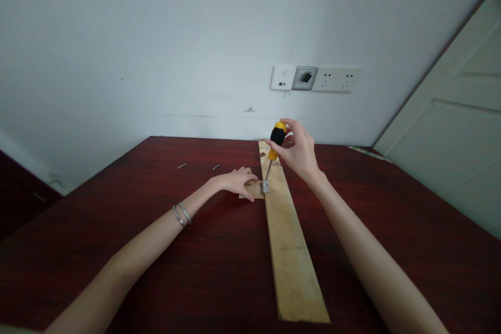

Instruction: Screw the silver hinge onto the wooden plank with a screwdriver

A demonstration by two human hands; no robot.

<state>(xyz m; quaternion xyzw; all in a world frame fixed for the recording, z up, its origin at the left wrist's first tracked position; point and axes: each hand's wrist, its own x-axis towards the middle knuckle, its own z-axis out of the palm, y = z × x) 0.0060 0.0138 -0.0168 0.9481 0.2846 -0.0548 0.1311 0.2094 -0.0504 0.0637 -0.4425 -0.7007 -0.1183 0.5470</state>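
A long pale wooden plank point(289, 240) lies lengthwise on the dark red table point(188, 271). A small wooden block point(255, 189) lies against its left edge, joined by a small metal hinge point(265, 187). My left hand point(235, 181) presses flat on the small block, fingers stretched out. My right hand point(299, 152) is closed round the yellow and black handle of a screwdriver point(274, 143), held nearly upright. The screwdriver's tip rests on the hinge.
Two loose screws point(182, 166) point(216, 167) lie on the table behind my left hand. Wall sockets point(316, 78) sit on the white wall above the table's far edge. A white door point(457, 130) stands at the right.
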